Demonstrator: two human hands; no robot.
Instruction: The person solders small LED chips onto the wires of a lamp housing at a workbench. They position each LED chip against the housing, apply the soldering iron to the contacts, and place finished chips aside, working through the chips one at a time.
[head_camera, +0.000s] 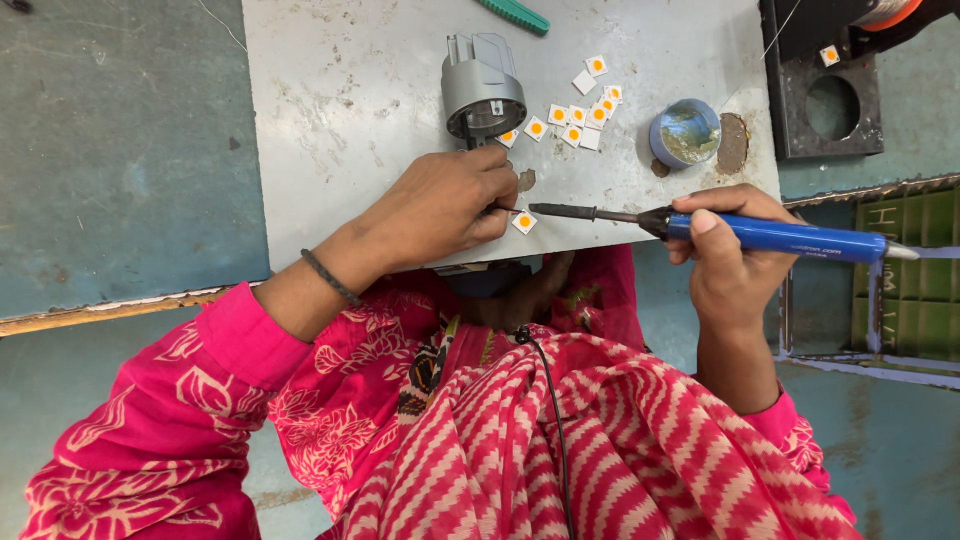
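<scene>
Head view looks straight down on a scuffed grey metal plate (350, 90) laid over a blue-green floor, with the person's pink patterned sleeves at the bottom edge. The left hand (440, 205) rests on the plate near its front edge, fingers curled tight and pinched together; a thin strand, probably solder wire, seems to poke out from the fingertips, though it is too fine to be sure. Just beside those fingertips lies a small white square chip with an orange dot (523, 222), flat on the plate. The right hand (725, 255) is wrapped firmly round the blue handle of a soldering iron (700, 225), whose dark tip points left and ends close to the chip without clearly touching it.

Behind the left hand stands a grey cylindrical lamp housing (483, 88), tipped on its side with its open mouth toward the person. A scatter of matching white-and-orange chips (580, 108) lies to its right, then a small round blue tin of flux paste (685, 132), and a black block with a round hole (825, 105) at the plate's far corner.

Risks, as I judge them: the hot tip sits very near bare fingertips, so a slip could burn them; the loose chip could skid off the near edge if nudged; dwelling too long might scorch it.
</scene>
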